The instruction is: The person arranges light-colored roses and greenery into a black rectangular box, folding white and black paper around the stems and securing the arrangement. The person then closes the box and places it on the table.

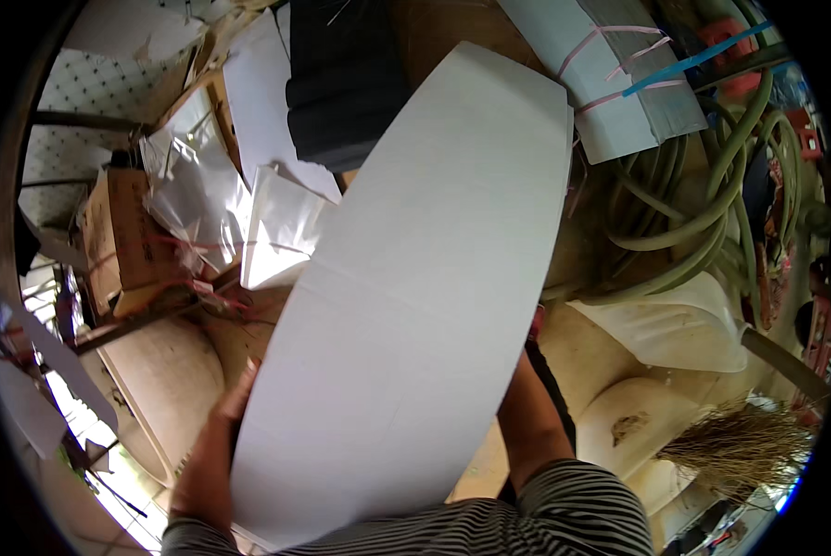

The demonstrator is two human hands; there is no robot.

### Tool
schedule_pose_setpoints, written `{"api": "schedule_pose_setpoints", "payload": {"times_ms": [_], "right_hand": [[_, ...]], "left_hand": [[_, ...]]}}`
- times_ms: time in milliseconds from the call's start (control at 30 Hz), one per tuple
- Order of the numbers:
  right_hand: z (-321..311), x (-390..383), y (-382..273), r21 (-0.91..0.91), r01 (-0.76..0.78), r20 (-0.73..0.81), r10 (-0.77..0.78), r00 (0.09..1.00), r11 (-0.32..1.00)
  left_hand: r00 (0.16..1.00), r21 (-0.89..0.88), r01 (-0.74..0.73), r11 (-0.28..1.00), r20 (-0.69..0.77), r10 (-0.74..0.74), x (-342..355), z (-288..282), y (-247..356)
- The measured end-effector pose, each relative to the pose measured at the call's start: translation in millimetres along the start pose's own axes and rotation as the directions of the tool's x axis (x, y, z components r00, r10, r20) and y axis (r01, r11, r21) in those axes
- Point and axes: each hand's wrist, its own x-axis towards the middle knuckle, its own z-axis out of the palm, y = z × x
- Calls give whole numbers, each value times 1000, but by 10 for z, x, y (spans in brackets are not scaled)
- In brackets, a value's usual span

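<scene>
A long, pale grey-white cardboard stack (406, 278) fills the middle of the view, running from my striped shirt up to the far side. Layered edges show along its upper right side. My left hand (234, 398) is closed on the lower left edge, thumb up along the side, its other fingers out of sight behind the board. On the opposite edge my right hand (523, 375) goes behind the cardboard at the wrist. Its fingers are hidden, so their grip does not show.
A tied bundle of white boards (633, 83) lies at the far right, beside a coiled green hose (726, 213). Black folded material (346, 102) and clear plastic sheets (281, 227) lie far left, near a brown carton (128, 232). A twig broom (740, 449) sits near right.
</scene>
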Motion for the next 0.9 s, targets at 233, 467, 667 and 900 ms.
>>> {"api": "schedule_pose_setpoints", "payload": {"times_ms": [233, 467, 667, 900], "right_hand": [[-34, -1259, 194, 45, 52, -27, -51, 998, 998], [224, -2631, 254, -32, 124, 178, -116, 977, 992], [585, -3491, 276, -84, 257, 477, -188, 859, 963], [1032, -4818, 579, -90, 290, 803, -103, 587, 953]], "left_hand": [[896, 400, -381, 834, 383, 226, -656, -683, -267], [777, 602, -618, 506, 567, 274, -1567, -1078, -687], [687, 599, -726, 338, 622, 375, -2412, -1027, -1719], [509, 649, -760, 29, 567, 648, -3854, -1335, -3119]]}}
